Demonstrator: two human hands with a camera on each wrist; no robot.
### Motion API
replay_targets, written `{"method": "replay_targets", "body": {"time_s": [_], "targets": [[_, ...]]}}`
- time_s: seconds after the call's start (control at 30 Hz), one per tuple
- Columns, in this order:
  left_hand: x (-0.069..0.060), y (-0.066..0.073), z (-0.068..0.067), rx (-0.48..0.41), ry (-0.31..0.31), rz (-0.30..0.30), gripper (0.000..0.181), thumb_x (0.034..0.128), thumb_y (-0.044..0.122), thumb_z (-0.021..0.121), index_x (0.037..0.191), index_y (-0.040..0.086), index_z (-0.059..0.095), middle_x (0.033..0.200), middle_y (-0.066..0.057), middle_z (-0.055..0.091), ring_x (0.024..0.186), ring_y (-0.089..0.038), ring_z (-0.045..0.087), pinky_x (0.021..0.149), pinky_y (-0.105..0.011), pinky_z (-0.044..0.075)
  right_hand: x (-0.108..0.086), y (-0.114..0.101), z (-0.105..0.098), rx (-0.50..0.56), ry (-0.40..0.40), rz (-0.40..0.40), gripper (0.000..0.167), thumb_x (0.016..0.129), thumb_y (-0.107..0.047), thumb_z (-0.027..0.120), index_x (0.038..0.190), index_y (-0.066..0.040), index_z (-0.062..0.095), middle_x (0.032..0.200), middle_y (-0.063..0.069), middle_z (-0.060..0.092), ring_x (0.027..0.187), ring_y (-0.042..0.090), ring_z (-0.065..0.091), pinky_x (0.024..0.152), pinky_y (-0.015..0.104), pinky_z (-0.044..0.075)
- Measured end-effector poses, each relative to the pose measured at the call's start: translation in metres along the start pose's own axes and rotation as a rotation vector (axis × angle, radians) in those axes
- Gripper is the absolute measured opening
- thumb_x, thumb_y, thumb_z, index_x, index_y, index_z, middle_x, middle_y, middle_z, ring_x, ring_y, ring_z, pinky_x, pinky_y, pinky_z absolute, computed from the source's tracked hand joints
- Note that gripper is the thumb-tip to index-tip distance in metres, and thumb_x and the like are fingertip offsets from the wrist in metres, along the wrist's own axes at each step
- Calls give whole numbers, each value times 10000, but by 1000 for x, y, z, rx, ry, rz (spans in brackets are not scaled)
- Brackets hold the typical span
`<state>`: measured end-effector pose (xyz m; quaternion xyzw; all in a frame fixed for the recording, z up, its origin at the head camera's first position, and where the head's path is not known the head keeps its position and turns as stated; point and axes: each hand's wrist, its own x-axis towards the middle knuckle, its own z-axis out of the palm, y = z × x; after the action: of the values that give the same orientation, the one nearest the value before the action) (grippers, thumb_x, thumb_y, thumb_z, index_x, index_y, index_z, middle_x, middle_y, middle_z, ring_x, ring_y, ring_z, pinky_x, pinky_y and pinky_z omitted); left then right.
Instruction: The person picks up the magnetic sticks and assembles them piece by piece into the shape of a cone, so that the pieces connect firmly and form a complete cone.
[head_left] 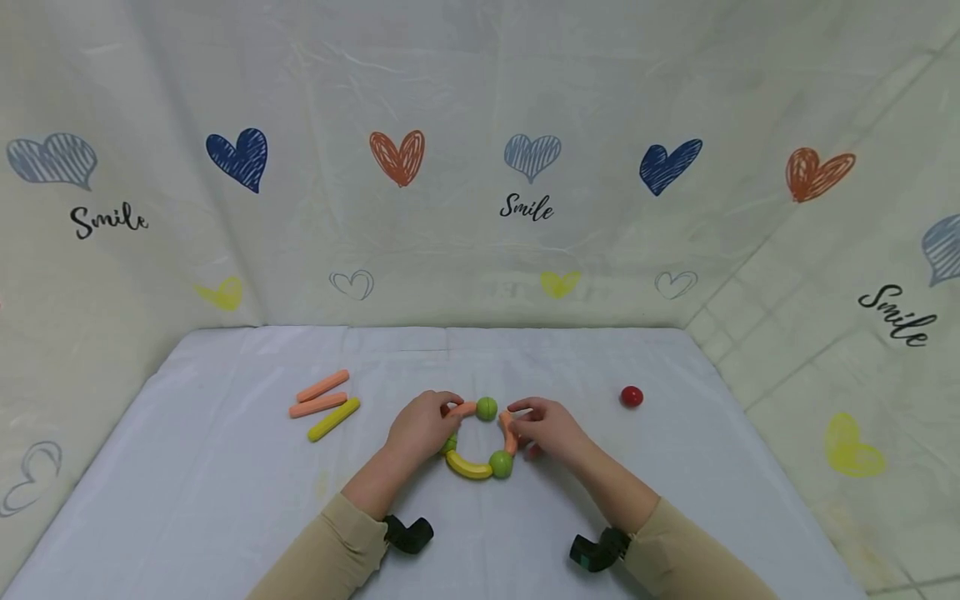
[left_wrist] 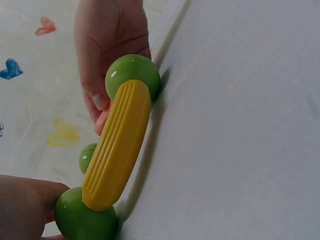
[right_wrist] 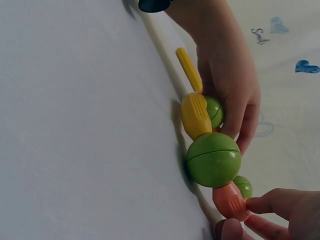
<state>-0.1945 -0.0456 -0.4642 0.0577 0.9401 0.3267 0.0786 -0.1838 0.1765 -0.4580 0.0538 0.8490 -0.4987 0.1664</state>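
Note:
A ring of toy pieces lies on the white table: three green balls [head_left: 487, 408] [left_wrist: 132, 75] [right_wrist: 214, 159], a curved yellow piece [head_left: 468, 466] [left_wrist: 117, 145] [right_wrist: 195, 115] along the near side and two curved orange pieces. At the ring's upper left, my left hand [head_left: 424, 425] [left_wrist: 22, 207] pinches one orange piece [head_left: 466, 409]; its fingertips are partly hidden. My right hand [head_left: 553, 429] [right_wrist: 290, 212] pinches the other orange piece [head_left: 510, 435] [right_wrist: 230, 201] between thumb and fingers. A small gap shows between that piece's upper end and the far green ball.
Two straight orange sticks [head_left: 323, 385] and a yellow stick [head_left: 333, 419] lie left of the ring. A red ball [head_left: 632, 397] sits at the right. Behind the table hangs a pale sheet printed with hearts.

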Motion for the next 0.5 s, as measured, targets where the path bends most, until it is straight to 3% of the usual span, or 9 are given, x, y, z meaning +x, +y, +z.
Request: {"method": "replay_targets", "body": {"time_s": [0.5], "targets": [[0,-2,1,0,-4,35,307,915,245,706,1216,188,700,932,25,629,786,-149,545,721,-345,480,4,-5,-2,-57,-34,6,276,933,-183,682,1192,-90,693,919,67,649,608,189,592,555,301,520]]}}
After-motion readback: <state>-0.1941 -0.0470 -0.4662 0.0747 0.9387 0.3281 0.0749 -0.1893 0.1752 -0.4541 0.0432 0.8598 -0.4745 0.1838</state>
